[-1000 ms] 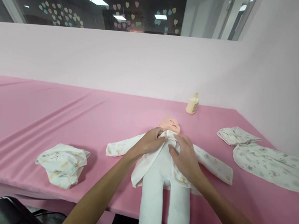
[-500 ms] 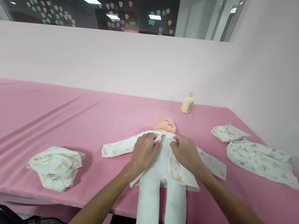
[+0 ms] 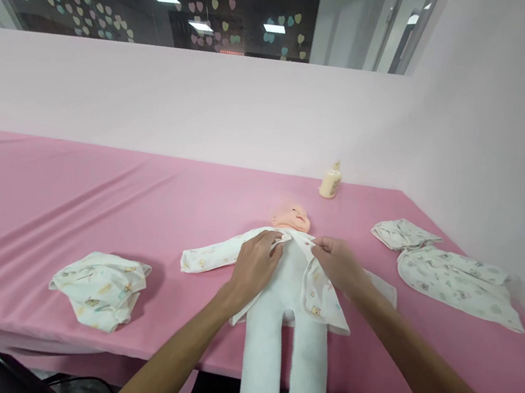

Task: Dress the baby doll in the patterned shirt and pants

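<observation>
Left hand (image 3: 254, 266): fingers pinched on the jacket (image 3: 320, 298) by the neck; right hand (image 3: 338, 264): fingers pinched on its opposite edge. Jacket around doll (image 3: 288, 290), face-up on pink tabletop (image 3: 179, 209): sleeves (image 3: 211, 258) look done, front not yet closed. Bunched garment (image 3: 101, 290) well apart.

The jacket (image 3: 214, 257) is white with small yellowish prints; the doll (image 3: 264, 353) is white with a peach head (image 3: 292, 218). The desk (image 3: 65, 189) is pink, the bottle (image 3: 330, 183) pale yellow. The left bundle (image 3: 101, 290) is white with yellow and green prints, the right garments (image 3: 456, 278) white with greyish ones.
</observation>
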`<state>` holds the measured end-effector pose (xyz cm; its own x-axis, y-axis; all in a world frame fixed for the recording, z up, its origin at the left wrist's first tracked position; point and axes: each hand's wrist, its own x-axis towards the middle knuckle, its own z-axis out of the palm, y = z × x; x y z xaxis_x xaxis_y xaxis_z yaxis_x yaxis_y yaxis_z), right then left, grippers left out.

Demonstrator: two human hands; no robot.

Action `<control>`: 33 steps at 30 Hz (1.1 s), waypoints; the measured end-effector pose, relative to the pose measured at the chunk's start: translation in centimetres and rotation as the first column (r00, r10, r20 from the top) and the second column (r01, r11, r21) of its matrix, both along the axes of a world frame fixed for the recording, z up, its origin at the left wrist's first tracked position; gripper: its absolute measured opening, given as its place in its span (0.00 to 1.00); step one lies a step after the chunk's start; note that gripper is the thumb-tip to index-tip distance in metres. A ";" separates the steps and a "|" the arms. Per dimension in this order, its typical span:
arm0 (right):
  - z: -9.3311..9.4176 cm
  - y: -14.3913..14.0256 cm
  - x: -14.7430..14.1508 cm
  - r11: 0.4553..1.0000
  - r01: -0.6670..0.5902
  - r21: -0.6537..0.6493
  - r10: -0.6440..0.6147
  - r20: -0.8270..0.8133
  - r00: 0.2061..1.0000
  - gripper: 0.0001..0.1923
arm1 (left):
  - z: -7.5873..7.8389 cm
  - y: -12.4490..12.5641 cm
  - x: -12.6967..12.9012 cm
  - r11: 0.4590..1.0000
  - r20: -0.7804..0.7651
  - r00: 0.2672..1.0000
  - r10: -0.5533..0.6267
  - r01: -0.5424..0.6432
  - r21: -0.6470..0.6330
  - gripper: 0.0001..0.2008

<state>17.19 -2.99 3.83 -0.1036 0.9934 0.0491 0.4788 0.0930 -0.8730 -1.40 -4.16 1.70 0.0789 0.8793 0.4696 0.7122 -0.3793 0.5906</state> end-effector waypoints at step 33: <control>-2.6 -2.8 -1.8 0.913 -0.050 0.406 0.023 0.072 0.997 0.16 | -1.9 0.4 1.7 0.987 -0.374 0.927 -0.011 0.070 0.145 0.09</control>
<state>15.43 -5.80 1.28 -0.1561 0.8841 0.4404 0.5224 0.4523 -0.7229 0.25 -3.79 -0.19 0.3074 0.7914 0.5284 0.8511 -0.4770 0.2193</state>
